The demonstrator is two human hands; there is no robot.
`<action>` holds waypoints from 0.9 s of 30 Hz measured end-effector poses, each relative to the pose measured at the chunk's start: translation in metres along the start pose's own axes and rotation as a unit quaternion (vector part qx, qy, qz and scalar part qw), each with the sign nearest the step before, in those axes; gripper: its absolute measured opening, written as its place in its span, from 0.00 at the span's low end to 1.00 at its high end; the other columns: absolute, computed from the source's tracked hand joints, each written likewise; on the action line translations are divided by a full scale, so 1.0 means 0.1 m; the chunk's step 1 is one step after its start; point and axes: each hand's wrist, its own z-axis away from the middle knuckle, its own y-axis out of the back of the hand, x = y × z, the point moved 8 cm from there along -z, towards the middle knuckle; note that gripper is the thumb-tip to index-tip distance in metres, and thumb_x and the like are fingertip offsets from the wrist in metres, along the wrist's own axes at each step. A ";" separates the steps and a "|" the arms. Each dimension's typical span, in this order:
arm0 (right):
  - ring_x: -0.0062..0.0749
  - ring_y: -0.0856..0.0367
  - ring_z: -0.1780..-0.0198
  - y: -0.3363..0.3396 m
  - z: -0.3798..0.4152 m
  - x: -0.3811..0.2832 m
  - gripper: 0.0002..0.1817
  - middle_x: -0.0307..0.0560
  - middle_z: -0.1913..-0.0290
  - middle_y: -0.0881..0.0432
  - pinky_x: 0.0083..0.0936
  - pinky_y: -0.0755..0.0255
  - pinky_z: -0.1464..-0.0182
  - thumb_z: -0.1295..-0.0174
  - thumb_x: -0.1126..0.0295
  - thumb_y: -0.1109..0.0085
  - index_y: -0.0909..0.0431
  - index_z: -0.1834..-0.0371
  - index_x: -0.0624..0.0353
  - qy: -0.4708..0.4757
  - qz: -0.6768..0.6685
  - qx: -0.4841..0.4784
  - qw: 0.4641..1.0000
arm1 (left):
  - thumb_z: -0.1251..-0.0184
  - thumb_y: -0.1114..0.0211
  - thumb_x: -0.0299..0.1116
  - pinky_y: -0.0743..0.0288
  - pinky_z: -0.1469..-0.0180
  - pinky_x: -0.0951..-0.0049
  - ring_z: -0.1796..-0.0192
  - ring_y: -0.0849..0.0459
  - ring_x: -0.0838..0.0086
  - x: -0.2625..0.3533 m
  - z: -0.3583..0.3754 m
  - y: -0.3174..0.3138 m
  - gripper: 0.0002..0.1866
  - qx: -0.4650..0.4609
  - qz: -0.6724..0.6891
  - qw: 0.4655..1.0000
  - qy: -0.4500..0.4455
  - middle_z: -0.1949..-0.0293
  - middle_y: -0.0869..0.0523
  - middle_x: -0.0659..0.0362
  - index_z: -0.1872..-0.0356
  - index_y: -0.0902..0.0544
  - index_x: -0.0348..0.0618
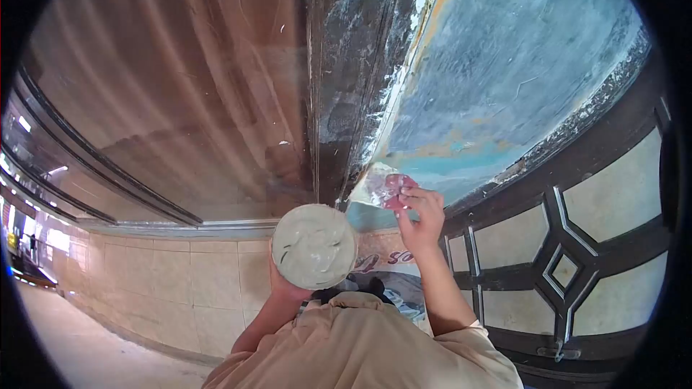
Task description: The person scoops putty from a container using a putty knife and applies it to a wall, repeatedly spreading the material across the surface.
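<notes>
Our right hand (424,215) pinches a scraper (398,189) between thumb and fingertips, the fingers drawn together over its reddish part. The scraper lies up and to the left of that hand, its length running from the fingertips toward the dark wooden post (340,101). Its pale, smeared blade widens away from our grip, and the broad edge sits over the foot of the seam where the post meets the blue wall (504,86); we cannot tell whether it presses on the surface or stands just off it. The right hand is the nearer one to that seam.

Lower and to the left, our left hand (287,287) holds a round tub (315,207) from its lower left side, with most of its fingers hidden beneath, so we cannot tell how they are spread. The tub's mouth faces up toward us, near the blade. Inside is a grey-white paste (318,245), swirled and uneven on top, with a few dark marks near its left side.
</notes>
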 end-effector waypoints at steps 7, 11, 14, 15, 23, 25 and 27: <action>0.45 0.16 0.50 -0.18 0.16 -0.02 0.13 0.49 0.55 0.15 0.37 0.25 0.47 0.57 0.81 0.31 0.19 0.66 0.58 -0.018 -0.081 0.001 0.997 | 0.26 0.54 0.60 0.35 0.27 0.44 0.28 0.29 0.52 -0.11 -0.10 -0.21 0.35 -0.017 -0.035 0.999 0.004 0.28 0.29 0.52 0.26 0.33 0.50; 0.47 0.18 0.50 -0.23 0.24 0.02 0.14 0.48 0.52 0.15 0.39 0.25 0.46 0.59 0.80 0.32 0.18 0.67 0.57 0.006 -0.067 0.002 0.998 | 0.27 0.52 0.59 0.35 0.27 0.43 0.28 0.30 0.52 -0.17 -0.04 -0.41 0.35 -0.102 0.032 0.994 0.030 0.27 0.30 0.52 0.26 0.33 0.50; 0.47 0.18 0.49 -0.19 0.26 0.04 0.15 0.47 0.51 0.15 0.40 0.26 0.46 0.60 0.80 0.31 0.18 0.66 0.57 0.051 -0.022 -0.010 0.998 | 0.28 0.51 0.61 0.35 0.27 0.42 0.27 0.30 0.52 -0.20 -0.05 -0.34 0.36 -0.072 0.042 0.995 0.047 0.27 0.30 0.52 0.26 0.33 0.50; 0.47 0.18 0.49 -0.17 0.28 0.08 0.15 0.47 0.51 0.15 0.40 0.26 0.46 0.60 0.80 0.31 0.18 0.66 0.57 0.050 -0.022 -0.010 0.998 | 0.29 0.49 0.62 0.36 0.29 0.35 0.27 0.32 0.49 -0.22 -0.09 -0.26 0.37 -0.054 0.058 0.995 0.062 0.27 0.31 0.51 0.25 0.35 0.52; 0.33 0.18 0.64 -0.50 0.77 1.06 0.09 0.49 0.61 0.18 0.24 0.25 0.61 0.38 0.74 0.32 0.22 0.58 0.58 -0.230 -0.087 -0.016 0.969 | 0.27 0.52 0.61 0.34 0.27 0.42 0.28 0.29 0.51 -0.13 0.03 -0.16 0.35 -0.033 0.040 0.998 0.032 0.28 0.28 0.54 0.27 0.31 0.52; 0.23 0.20 0.65 -0.77 1.12 1.42 0.11 0.42 0.62 0.20 0.23 0.27 0.64 0.32 0.70 0.35 0.26 0.52 0.57 -0.387 -0.259 0.022 0.885 | 0.27 0.54 0.62 0.33 0.28 0.43 0.29 0.28 0.52 -0.05 0.08 -0.08 0.35 -0.003 -0.046 0.999 -0.019 0.28 0.28 0.55 0.27 0.32 0.53; 0.19 0.21 0.67 -0.94 1.23 1.40 0.12 0.38 0.60 0.22 0.19 0.29 0.68 0.28 0.67 0.39 0.30 0.48 0.55 -0.471 -0.338 0.033 0.814 | 0.28 0.54 0.64 0.33 0.28 0.43 0.29 0.28 0.52 -0.03 0.09 -0.10 0.36 0.010 -0.077 0.997 -0.026 0.28 0.28 0.55 0.26 0.32 0.53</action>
